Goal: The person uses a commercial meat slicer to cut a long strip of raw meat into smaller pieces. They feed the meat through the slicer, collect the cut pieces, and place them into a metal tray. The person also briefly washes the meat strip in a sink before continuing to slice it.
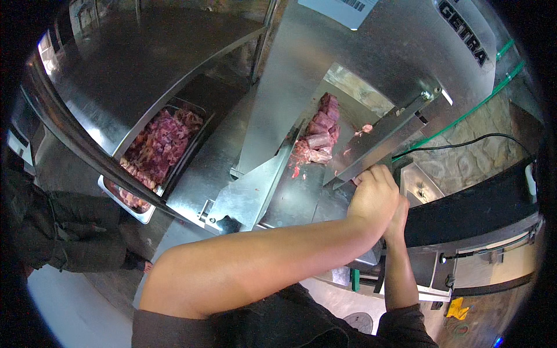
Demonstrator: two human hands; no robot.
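Note:
My left hand (375, 191) reaches across to the right side of a steel meat bandsaw, its fingers curled down beside an angled steel plate (374, 145). Just behind and partly under it is my right hand (398, 217); its fingers are mostly hidden. Something small and pinkish shows under the left fingers, but I cannot tell whether it is meat or a fingertip. Beyond the plate, a row of cut pieces of raw meat (322, 128) lies on the saw table (289, 204), with small scraps around it. An upright steel guide (274, 182) runs along the row's left side.
At left, a steel pan (148, 216) heaped with cut meat (161, 143) sits partly below a steel table (130, 65). A person in dark clothes (82, 230) stands at far left. A black cable (470, 140) and a steel tray (420, 185) are on the right.

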